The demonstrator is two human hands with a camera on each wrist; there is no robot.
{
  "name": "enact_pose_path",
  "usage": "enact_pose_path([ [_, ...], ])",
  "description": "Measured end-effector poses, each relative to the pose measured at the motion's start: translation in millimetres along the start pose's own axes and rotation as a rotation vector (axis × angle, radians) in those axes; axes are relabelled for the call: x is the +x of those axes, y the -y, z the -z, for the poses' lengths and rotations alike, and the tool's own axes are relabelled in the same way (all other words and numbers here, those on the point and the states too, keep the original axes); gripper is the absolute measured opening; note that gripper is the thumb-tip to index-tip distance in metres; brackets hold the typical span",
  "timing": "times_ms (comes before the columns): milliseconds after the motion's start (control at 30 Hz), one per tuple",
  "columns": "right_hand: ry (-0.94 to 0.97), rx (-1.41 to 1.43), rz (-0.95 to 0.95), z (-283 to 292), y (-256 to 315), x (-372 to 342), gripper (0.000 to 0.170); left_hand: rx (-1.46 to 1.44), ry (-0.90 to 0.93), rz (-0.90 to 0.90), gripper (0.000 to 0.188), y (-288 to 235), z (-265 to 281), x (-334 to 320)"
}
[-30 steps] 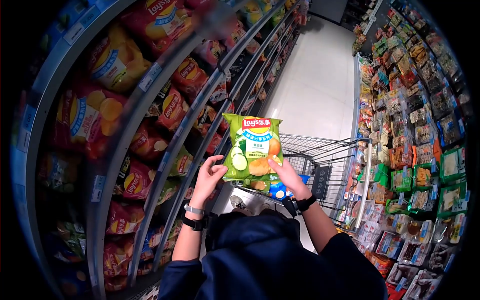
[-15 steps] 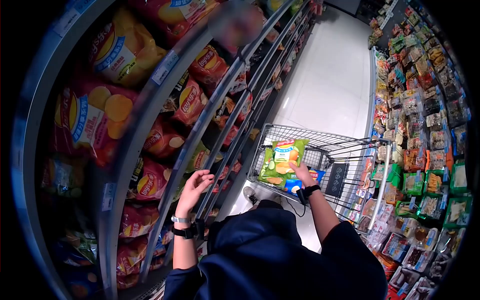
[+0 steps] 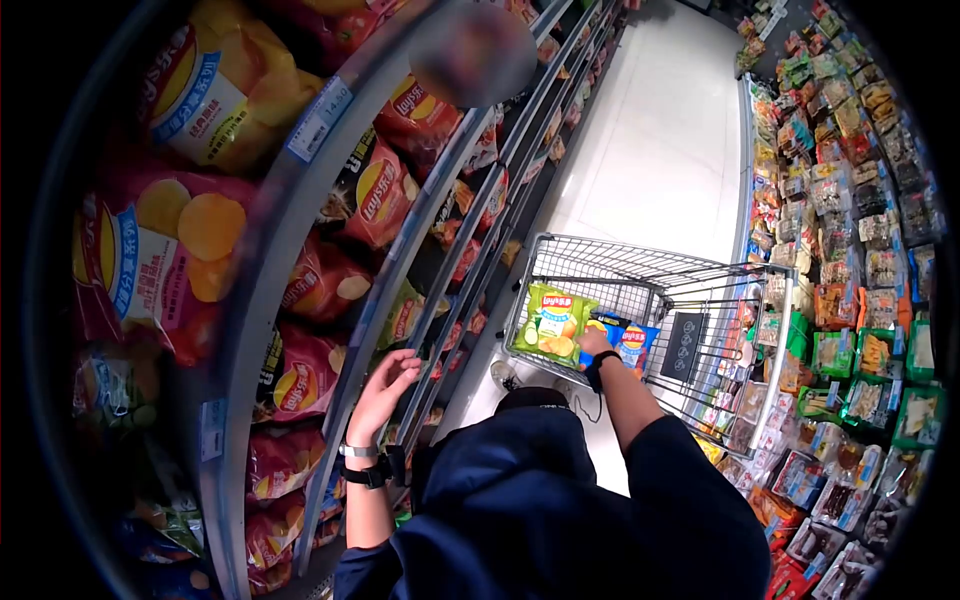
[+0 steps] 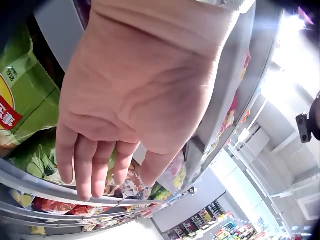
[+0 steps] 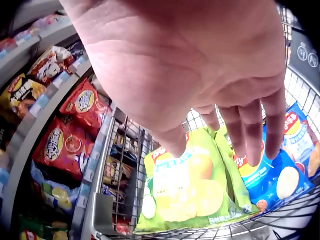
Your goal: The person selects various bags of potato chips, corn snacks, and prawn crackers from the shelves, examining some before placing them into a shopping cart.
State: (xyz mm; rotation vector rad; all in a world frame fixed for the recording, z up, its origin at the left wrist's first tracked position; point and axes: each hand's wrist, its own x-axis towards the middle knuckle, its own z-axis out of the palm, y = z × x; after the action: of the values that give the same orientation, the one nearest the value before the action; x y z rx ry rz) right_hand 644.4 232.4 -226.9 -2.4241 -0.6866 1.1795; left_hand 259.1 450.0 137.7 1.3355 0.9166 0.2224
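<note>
A shop aisle with a pale floor point(image 3: 655, 150) is seen, flanked by a chip shelf point(image 3: 275, 250) on the person's left of the cart point(image 5: 103, 212) and a packed snack display point(image 3: 840, 210) on the right of it. In the cart, the front green bag point(image 5: 187, 200) is propped face-up, with another green bag point(image 5: 237, 182) just behind it and blue bags point(image 5: 277, 182) beside them. Above these, the right hand point(image 3: 593, 341) is lowered into the cart, its grip apart: the thumb is placed over the top of the front green bag, the fingers are extended over the blue bags, and whether anything is touched cannot be told. Outside the cart, near the chip shelf, the left hand point(image 3: 383, 395) is held up with nothing in it, its fingers loosely extended and its grip likewise apart.

For the front green bag to be settled well, it is best supported low against its neighbours, without being squeezed, so that the chips are not crushed. The fingers are best lifted straight up, so that no bag's edge is caught or tipped
</note>
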Motion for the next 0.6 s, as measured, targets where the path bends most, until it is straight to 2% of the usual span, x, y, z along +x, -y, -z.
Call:
enact_pose_path([
  [33,-0.024,0.031,0.109,7,-6,-2,0.061,-0.027,0.016,0.007,0.04,2,2,2],
  [67,-0.057,0.007,0.139,12,-14,-7,0.057,-0.027,0.024,-0.001,0.04,3,5,5],
  [133,-0.079,0.003,0.0,31,-25,-37,0.054,0.002,0.065,0.002,0.045,8,9,16],
  [200,0.003,-0.134,0.069,39,-61,-57,0.058,0.017,0.088,0.0,0.044,13,8,29],
  [267,0.084,-0.159,0.023,52,-72,-103,0.058,0.008,0.13,-0.024,0.044,9,3,41],
  [333,0.084,-0.169,0.064,24,-142,-110,0.061,0.019,0.147,-0.059,0.041,0,-5,51],
  [367,0.075,-0.166,0.058,32,-131,-125,0.061,0.007,0.181,-0.058,0.04,-4,-8,57],
  [433,0.042,-0.142,-0.103,54,-100,-170,0.059,0.024,0.215,-0.092,0.035,-10,-20,70],
  [467,0.035,-0.141,-0.107,58,-100,-176,0.059,0.024,0.222,-0.096,0.035,-13,-27,75],
  [533,0.003,-0.225,0.042,54,-93,-183,0.057,0.106,0.285,-0.121,0.034,-23,-36,83],
  [600,0.033,-0.21,0.032,56,-93,-177,0.058,0.024,0.344,-0.105,0.035,-27,-48,92],
])
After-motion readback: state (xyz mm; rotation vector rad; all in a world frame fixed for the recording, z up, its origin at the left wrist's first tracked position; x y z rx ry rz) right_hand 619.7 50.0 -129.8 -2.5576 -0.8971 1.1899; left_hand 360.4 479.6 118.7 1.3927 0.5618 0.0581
